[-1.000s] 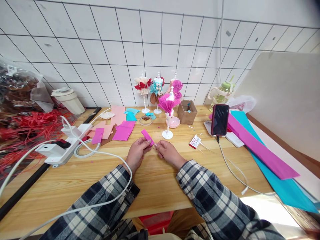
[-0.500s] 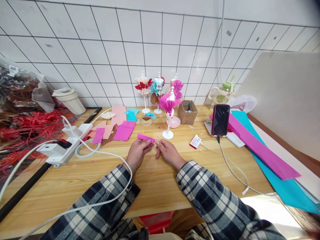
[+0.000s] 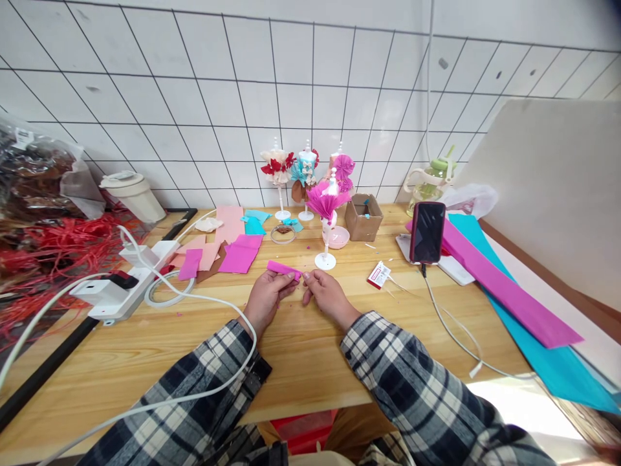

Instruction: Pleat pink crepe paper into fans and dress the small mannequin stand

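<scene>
The fingers of the left hand [image 3: 266, 299] pinch a magenta crepe-paper strip [image 3: 280, 268] left of the near miniature dress form [image 3: 326, 202], long axis running left-right, left end farther; whether the right hand [image 3: 330, 299], at its right end, pinches it I cannot tell; the red-and-white packet's [image 3: 378, 275] print is too small to read

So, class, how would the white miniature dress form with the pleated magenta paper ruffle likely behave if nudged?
The dress form could tip if pushed high up, since its slim stem carries a wide ruffle. Pushed low, it may slide upright on its flat, round base. The ruffle's thin pleats would probably crease easily.
</scene>
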Action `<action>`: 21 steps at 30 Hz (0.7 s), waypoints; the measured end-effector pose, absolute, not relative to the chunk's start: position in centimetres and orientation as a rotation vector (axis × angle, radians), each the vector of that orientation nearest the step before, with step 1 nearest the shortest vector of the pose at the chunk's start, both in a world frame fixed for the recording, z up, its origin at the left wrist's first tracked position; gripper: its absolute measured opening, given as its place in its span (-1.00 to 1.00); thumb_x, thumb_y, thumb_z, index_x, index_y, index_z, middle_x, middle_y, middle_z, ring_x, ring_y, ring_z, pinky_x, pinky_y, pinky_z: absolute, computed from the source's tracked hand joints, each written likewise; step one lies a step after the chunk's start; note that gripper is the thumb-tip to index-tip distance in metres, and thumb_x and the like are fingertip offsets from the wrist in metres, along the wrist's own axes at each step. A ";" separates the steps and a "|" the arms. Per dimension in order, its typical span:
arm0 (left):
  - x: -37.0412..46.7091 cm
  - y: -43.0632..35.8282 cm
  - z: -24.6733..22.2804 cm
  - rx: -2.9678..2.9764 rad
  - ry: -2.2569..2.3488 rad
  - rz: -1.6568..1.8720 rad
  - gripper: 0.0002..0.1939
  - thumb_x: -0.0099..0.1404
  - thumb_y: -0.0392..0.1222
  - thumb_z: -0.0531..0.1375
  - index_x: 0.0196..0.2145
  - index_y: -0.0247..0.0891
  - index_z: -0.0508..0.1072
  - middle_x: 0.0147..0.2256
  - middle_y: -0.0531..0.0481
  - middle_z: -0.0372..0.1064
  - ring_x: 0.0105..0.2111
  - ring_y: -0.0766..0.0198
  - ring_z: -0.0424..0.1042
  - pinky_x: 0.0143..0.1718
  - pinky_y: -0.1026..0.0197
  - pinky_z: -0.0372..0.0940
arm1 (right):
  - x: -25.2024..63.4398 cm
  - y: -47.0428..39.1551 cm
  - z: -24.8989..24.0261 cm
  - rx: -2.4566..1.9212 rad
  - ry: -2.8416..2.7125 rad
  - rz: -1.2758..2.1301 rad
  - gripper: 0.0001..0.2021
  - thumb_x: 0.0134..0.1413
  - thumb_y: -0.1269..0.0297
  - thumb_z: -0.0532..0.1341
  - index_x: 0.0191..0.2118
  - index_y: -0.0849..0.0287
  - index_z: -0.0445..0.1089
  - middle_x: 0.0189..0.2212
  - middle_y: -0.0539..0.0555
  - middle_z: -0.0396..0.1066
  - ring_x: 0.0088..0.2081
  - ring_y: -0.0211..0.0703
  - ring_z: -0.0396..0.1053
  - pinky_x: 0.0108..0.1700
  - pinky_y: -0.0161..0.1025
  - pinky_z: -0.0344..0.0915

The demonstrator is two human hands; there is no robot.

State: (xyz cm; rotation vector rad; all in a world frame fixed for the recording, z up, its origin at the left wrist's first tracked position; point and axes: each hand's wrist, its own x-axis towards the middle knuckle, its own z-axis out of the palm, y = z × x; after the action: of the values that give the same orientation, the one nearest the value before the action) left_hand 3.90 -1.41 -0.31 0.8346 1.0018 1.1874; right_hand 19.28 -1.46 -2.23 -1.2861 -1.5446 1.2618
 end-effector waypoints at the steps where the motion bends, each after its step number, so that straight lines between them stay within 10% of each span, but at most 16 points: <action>1: 3.9 -1.4 -0.4 0.839 1.003 1.184 -0.75 -0.04 -0.16 0.41 -0.40 -0.33 0.54 -0.39 -0.06 0.52 -0.38 0.32 0.47 -0.31 0.31 0.34 | 19.3 -1.4 -2.3 -1.284 -1.541 1.264 -0.69 0.26 0.00 0.03 -0.34 0.14 0.24 -0.65 -0.06 0.41 -0.62 -0.29 0.22 -0.52 -0.36 0.06; 21: 3.9 -1.4 -0.4 0.823 1.010 1.188 -0.74 -0.03 -0.17 0.40 -0.38 -0.33 0.51 -0.38 -0.03 0.50 -0.40 0.35 0.45 -0.33 0.33 0.33 | 19.3 -1.3 -2.5 -1.241 -1.528 1.270 -0.69 0.24 0.00 0.04 -0.38 0.13 0.24 -0.71 -0.11 0.30 -0.65 -0.30 0.19 -0.53 -0.37 0.07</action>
State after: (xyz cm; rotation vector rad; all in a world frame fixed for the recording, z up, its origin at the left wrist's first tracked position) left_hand 3.90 -1.40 -0.38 0.8230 1.0100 1.1883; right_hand 19.29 -1.33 -2.53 -1.2415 -1.5281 1.2696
